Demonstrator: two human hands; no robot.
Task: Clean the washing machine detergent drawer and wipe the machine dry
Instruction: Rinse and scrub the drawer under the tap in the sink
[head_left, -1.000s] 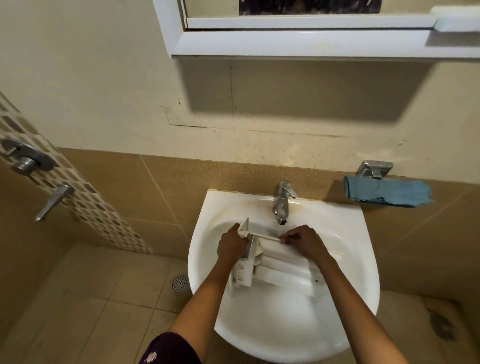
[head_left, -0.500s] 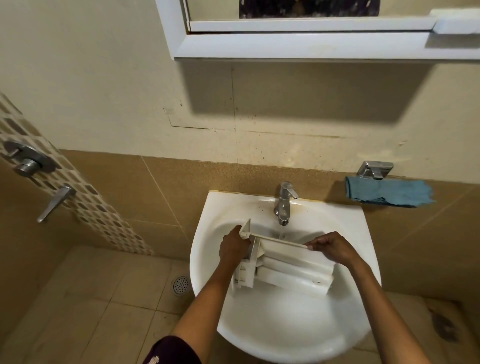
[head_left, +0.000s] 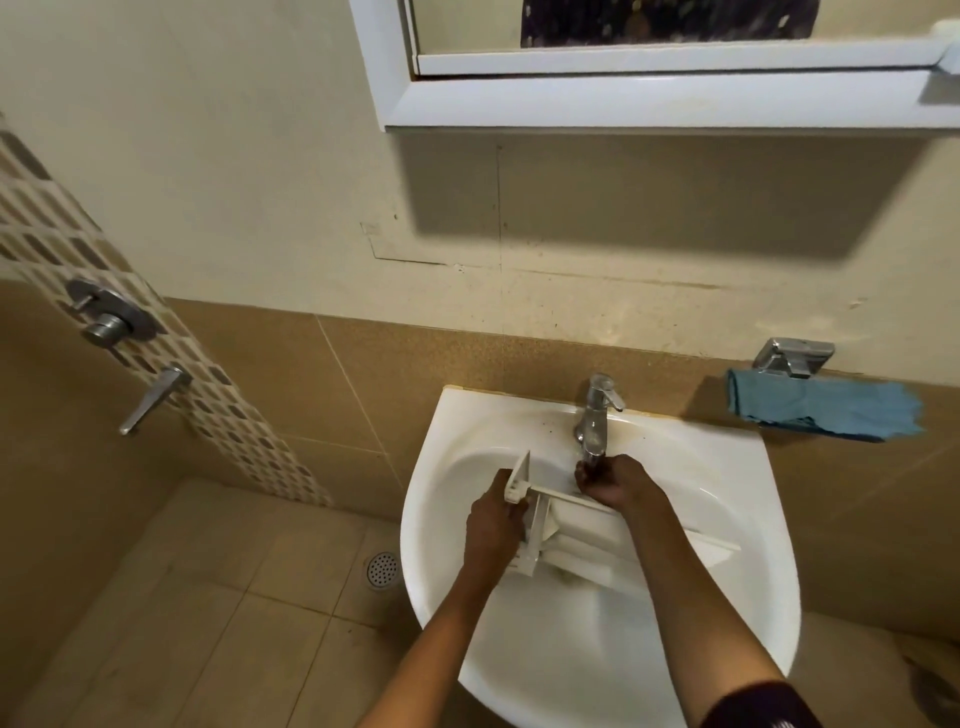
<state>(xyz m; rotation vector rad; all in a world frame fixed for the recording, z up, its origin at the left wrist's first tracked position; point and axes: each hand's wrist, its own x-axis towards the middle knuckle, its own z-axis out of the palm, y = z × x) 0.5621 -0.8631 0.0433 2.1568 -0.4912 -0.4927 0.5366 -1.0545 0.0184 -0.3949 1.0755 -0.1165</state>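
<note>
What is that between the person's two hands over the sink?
The white detergent drawer, in the head view: left hand grips its front panel, right hand is at its rail under the tap.

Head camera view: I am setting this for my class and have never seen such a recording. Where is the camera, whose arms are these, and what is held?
There is no machine here: a person wears one wide-angle camera on the head, so you look down along their own two arms. Below is a white basin on a tiled wall, with a steel tap at its back. The left hand grips the front-panel end of a white detergent drawer, held inside the basin. The right hand is on the drawer's upper edge just under the tap's spout; whether it grips is unclear. A blue cloth hangs on the wall to the right, and a floor drain shows at the left.
</note>
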